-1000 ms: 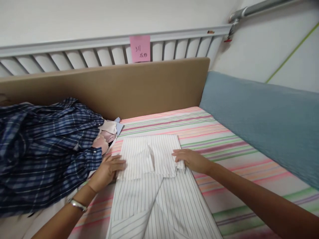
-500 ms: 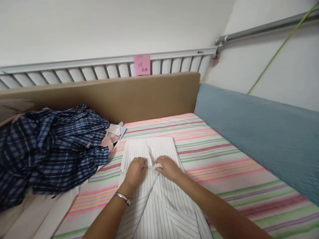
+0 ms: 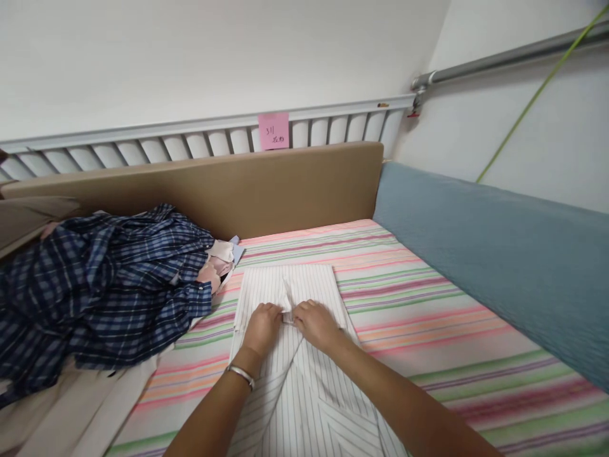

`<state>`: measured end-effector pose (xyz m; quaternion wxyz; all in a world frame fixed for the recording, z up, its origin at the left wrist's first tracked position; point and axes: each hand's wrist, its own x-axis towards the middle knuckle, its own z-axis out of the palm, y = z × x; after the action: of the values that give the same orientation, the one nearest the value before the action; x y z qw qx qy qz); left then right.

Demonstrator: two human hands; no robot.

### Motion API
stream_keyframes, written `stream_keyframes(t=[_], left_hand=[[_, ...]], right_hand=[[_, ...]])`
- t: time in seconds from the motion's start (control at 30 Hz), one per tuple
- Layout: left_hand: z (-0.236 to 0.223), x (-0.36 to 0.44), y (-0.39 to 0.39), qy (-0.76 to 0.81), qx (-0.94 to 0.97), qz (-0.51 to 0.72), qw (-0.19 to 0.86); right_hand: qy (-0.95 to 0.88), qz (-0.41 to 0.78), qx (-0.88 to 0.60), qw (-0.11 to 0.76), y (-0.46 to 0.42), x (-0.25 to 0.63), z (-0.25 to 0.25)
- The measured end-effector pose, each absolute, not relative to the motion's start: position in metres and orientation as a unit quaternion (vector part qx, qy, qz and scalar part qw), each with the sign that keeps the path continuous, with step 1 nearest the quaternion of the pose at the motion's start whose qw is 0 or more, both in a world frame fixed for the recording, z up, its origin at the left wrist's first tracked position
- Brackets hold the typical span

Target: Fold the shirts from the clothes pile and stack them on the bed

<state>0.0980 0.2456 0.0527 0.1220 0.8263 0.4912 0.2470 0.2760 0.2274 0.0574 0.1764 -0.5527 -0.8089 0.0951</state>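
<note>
Fingers (image 3: 275, 310) of the left hand (image 3: 261, 330) and right hand (image 3: 317, 324) now pinch the pinstriped garment (image 3: 302, 387) at mid-flap, having moved inward from its side edges.

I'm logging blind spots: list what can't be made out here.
Head view:
Near end of the striped garment: cut off by the bottom edge.
Parts of it beneath the left hand and right hand: hidden by them.
Lower writing on the pink note: too small.
Pale cloth beneath the plaid shirt: partly covered by it.
</note>
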Motion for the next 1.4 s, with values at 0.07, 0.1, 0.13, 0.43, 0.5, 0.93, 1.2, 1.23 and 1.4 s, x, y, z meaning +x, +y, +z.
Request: stream_keyframes(t=[0.07, 0.1, 0.13, 0.43, 0.5, 0.93, 1.2, 1.23, 1.4], left_hand=[[0.053, 0.097, 0.243, 0.490, 0.821, 0.265, 0.129], [0.054, 0.096, 0.242, 0.487, 0.819, 0.272, 0.132], [0.054, 0.096, 0.241, 0.482, 0.820, 0.279, 0.133], [0.057, 0.106, 0.231, 0.462, 0.858, 0.206, 0.084], [0.055, 0.106, 0.225, 0.460, 0.863, 0.188, 0.093], [0.059, 0.043, 0.256, 0.603, 0.721, 0.327, 0.101], [0.042, 0.023, 0.258, 0.696, 0.633, 0.307, 0.143], [0.041, 0.022, 0.257, 0.700, 0.627, 0.306, 0.151], [0.044, 0.020, 0.259, 0.716, 0.617, 0.290, 0.150]], right_hand=[[-0.775, 0.163, -0.560, 0.243, 0.232, 0.283, 0.059], [-0.747, 0.205, -0.565, 0.285, 0.235, 0.288, 0.061], [-0.711, 0.244, -0.573, 0.328, 0.239, 0.295, 0.065], [-0.708, 0.207, -0.554, 0.386, 0.240, 0.303, 0.094], [-0.775, 0.167, -0.533, 0.297, 0.230, 0.290, 0.084], [-0.665, 0.073, -0.683, 0.292, 0.204, 0.334, 0.076], [-0.577, 0.141, -0.773, 0.222, 0.198, 0.347, 0.068], [-0.576, 0.146, -0.773, 0.222, 0.199, 0.347, 0.067], [-0.566, 0.169, -0.786, 0.186, 0.203, 0.358, 0.066]])
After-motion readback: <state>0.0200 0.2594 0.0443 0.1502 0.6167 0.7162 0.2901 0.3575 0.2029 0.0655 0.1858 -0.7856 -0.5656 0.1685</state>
